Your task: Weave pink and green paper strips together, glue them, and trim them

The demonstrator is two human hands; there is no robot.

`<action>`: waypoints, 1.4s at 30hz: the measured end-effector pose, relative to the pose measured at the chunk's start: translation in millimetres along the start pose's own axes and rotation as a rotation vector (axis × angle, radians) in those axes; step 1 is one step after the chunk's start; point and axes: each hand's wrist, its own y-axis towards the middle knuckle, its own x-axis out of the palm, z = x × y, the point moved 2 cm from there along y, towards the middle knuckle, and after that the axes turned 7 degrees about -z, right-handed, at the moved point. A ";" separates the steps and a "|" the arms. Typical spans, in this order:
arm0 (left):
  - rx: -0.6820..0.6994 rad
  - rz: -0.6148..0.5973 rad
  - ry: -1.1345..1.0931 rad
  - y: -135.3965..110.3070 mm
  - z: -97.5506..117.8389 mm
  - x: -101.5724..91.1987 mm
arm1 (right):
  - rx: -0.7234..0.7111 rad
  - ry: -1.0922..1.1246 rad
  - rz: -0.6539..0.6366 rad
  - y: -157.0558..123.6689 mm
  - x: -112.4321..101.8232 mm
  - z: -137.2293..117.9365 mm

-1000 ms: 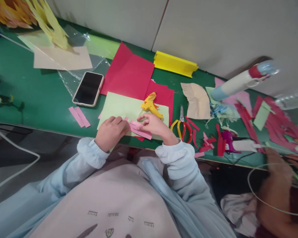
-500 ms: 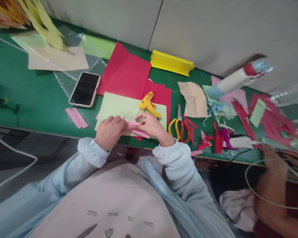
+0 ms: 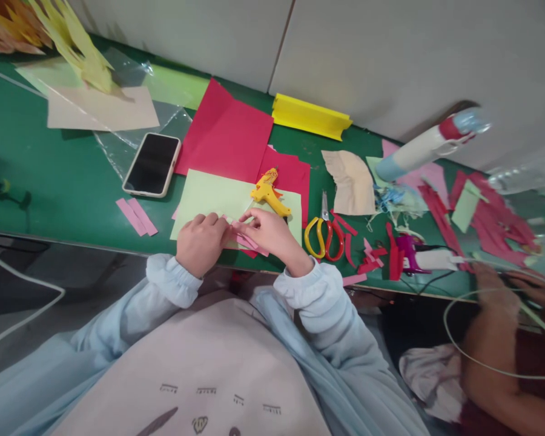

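Note:
Over the front of a pale green sheet [image 3: 209, 188], my two hands meet at a pink paper strip [image 3: 249, 242]. My left hand [image 3: 203, 243] is curled, its fingertips pressed on the strip's left end. From the other side, my right hand [image 3: 272, 235] pinches the same strip between thumb and fingers, close to the left fingertips. My fingers cover part of the strip. Just behind the right hand lies a yellow glue gun [image 3: 270, 192] on the sheet. Scissors [image 3: 324, 233] with yellow and red handles rest to the right.
A phone [image 3: 152, 165] and two pink strips [image 3: 136, 216] lie left. Red sheets [image 3: 227, 130] and a yellow holder [image 3: 311, 116] are behind. Rightward are a bottle [image 3: 431, 145], red scraps [image 3: 372, 259], a purple device [image 3: 406, 253] and a co-worker's hands [image 3: 495, 287].
My right hand has shifted slightly left, its fingers now closing nearer my left fingertips on the pink strip. The whole view has moved a little; other things stay in place.

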 end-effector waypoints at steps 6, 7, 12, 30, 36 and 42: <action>-0.030 0.096 -0.049 1.0 -1.5 -1.7 | -0.124 -0.299 0.128 -17.3 -11.6 -7.7; -0.031 0.111 -0.062 1.3 -3.2 -1.3 | -0.153 -0.340 0.158 -20.2 -10.0 -8.3; -0.056 0.103 -0.163 2.5 -14.6 0.3 | -0.238 -0.460 0.142 -27.7 9.7 -7.3; -0.019 0.063 -0.306 1.6 -23.7 -3.0 | -0.234 -0.409 0.151 -25.5 13.2 2.2; -0.012 0.047 -0.300 -0.1 -24.5 -2.8 | -0.258 -0.374 0.149 -22.0 7.4 3.2; -0.001 0.033 -0.280 -1.5 -24.9 -2.6 | -0.236 -0.220 0.052 -15.1 11.4 -1.3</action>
